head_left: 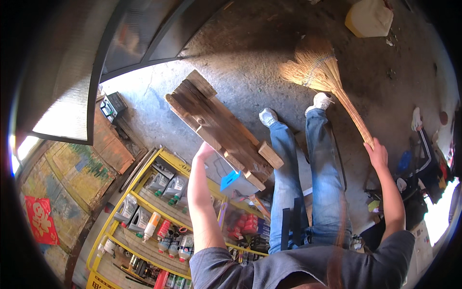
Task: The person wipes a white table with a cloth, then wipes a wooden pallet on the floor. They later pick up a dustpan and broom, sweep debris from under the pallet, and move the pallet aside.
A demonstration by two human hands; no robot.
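A small, rough wooden bench (219, 130) hangs tilted in front of me on the left, with stubby legs at its ends. My left hand (206, 151) grips it by its near long side; most of the fingers are hidden behind the wood. In my right hand (378, 153) is the end of a straw broom's handle, the fingers wrapped around it. The straw broom (317, 72) slants away from me, its fanned bristles toward the floor ahead of my shoes. Whether the bristles touch the floor I cannot tell.
A yellow shelf rack (139, 197) with several bottles stands at my left. Beyond it are a painted wooden panel (72, 178) and a dark battery-like box (113, 107). A dark-framed door (139, 43) reaches in at upper left. A pale jug (369, 18) sits far right.
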